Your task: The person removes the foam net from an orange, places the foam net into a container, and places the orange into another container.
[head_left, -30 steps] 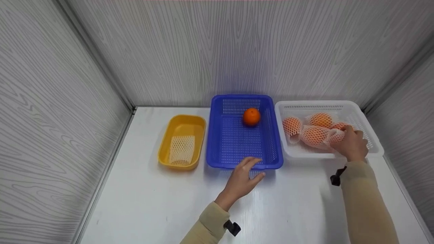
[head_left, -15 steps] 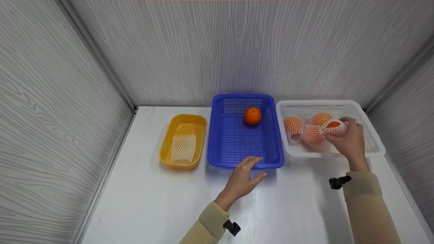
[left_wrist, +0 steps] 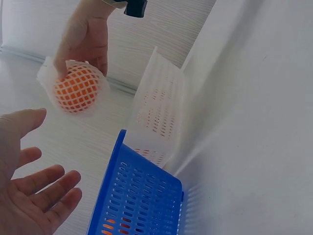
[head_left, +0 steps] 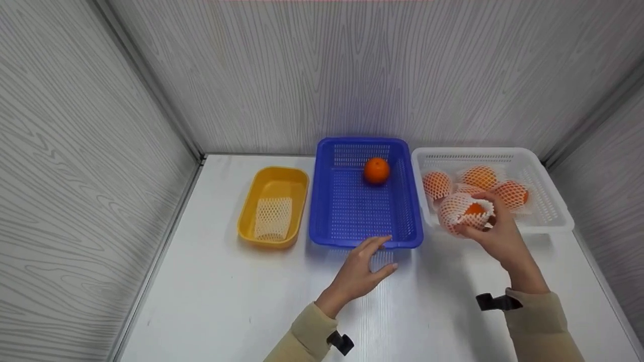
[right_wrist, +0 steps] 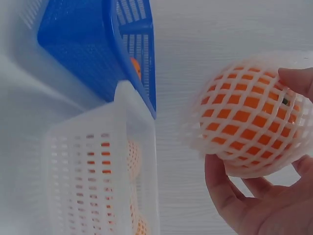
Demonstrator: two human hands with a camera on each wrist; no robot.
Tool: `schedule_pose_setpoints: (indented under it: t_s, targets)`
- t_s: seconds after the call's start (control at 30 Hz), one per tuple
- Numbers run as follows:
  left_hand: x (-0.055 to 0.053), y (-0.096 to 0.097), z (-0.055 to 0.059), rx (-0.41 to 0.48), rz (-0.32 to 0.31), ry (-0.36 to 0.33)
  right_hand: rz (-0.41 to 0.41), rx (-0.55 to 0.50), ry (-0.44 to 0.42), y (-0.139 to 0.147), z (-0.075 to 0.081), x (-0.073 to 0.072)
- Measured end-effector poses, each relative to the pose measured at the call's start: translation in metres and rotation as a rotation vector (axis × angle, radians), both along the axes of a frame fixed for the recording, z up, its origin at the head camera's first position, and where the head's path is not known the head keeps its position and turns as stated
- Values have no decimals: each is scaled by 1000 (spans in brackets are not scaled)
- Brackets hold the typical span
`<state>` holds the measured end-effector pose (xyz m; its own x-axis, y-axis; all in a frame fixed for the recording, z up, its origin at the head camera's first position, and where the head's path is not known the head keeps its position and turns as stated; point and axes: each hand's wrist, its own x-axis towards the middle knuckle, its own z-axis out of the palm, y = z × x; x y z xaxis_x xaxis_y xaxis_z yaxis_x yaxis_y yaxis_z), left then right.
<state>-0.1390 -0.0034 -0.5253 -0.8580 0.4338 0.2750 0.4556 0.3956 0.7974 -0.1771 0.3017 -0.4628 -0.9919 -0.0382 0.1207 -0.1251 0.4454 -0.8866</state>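
My right hand point(head_left: 503, 239) grips an orange in a white foam net point(right_wrist: 249, 117), thumb on one side and fingers on the other. It is held up over the front edge of the white basket point(head_left: 551, 201), where several more netted oranges point(head_left: 479, 177) lie. My left hand point(head_left: 354, 271) hovers near the front rim of the blue basket point(head_left: 322, 201), holding nothing, its fingers apart and loosely bent. A bare orange point(head_left: 376, 171) sits in the blue basket toward the back right. In the left wrist view, the held orange point(left_wrist: 77, 89) is apart from the left hand point(left_wrist: 34, 191).
Left of the blue basket stands a yellow tray point(head_left: 279, 187) with a white foam net point(head_left: 273, 217) lying in it. The three containers are in a row on a white table point(head_left: 201, 291), before a wood-grain back wall point(head_left: 261, 75).
My right hand has lifted the netted orange from the white basket and brought it left and toward me. The left hand has stayed almost where it was.
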Motion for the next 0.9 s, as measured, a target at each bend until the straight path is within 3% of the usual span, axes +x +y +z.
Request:
schedule_pose_setpoints:
  t_s: [0.33,0.6,0.9]
  targets:
    - [6,-6,-2,-5,-42,10,200,-122,-168,-51,-19,26]
    - [5,-14,-3,-22,-66,60,320,-176,-212,-84,-34,36]
    - [0,-39,-13,-15,-130,29,414,-178,-247,-112,-52,43]
